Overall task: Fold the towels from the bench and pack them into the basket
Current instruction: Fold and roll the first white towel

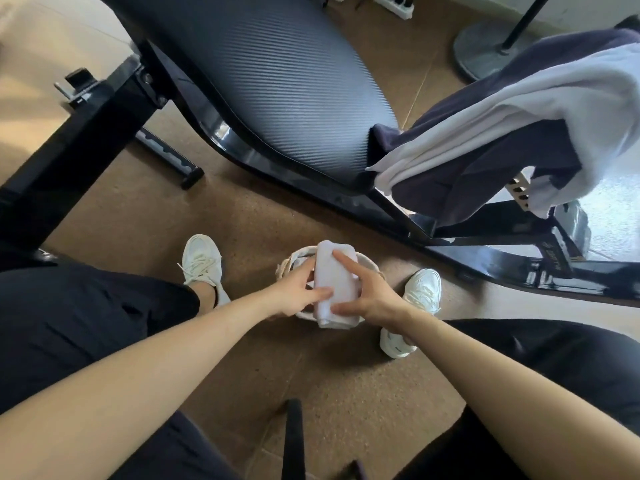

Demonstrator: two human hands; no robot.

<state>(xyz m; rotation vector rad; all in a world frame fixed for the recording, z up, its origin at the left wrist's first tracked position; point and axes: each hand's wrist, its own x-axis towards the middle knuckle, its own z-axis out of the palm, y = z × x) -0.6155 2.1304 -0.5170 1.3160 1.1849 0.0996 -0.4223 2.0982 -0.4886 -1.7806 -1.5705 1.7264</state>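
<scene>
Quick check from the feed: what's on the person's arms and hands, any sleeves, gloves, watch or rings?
Both forearms are bare up to the frame edge, no sleeves showing. The left hand and right hand wear no gloves, and no watch, bracelet or ring is visible. Below them are dark trousers and white lace-up sneakers.

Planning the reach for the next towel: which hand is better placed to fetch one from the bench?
The right hand. The white towel and dark towel drape on the bench at the person's right, while the left hand can steady the folded towel over the basket.
</scene>
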